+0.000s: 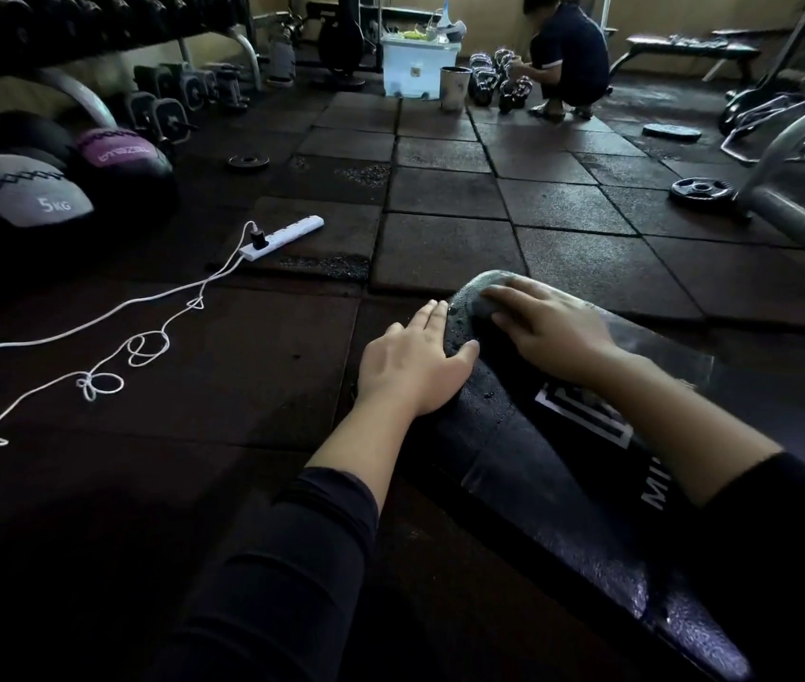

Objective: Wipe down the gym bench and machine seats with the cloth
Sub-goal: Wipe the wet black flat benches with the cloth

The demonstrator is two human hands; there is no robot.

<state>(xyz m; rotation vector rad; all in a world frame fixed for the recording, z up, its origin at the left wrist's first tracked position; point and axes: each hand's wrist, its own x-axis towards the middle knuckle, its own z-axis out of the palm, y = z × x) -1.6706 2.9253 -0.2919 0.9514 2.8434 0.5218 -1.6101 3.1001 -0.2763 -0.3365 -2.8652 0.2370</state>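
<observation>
Black padded bench (553, 465) running from lower right toward mid-frame, far end rounded, beaded with water drops; white logo print partly hidden under the right forearm. Left hand (415, 356) flat on the near-left edge of the pad, fingers straight and together, thumb laid on top, bracing, gripping nothing. Right hand (550, 322) palm-down at the rounded end, fingers spread and pressing a grey cloth (486, 300); only a small fold of cloth showing past the fingertips, so cannot tell how much lies beneath. Judged: pad vinyl over foam, firm with slight give, slick while wet, so a bracing palm likely to slide unless set on the edge; bench frame probably heavy, unlikely to shift under wiping pressure. Cloth looks soft, limp and damp, prone to bunching; best held flat under the whole palm, not pinched at a corner. Wiping under way at the far end; rest of pad toward the viewer showing wet sheen. Nearby on the rubber floor tiles (444, 248): white power strip (282, 237) with looped cord (144, 344), medicine balls (21, 189), weight plate (700, 190); another person (570, 51) crouching far off.
</observation>
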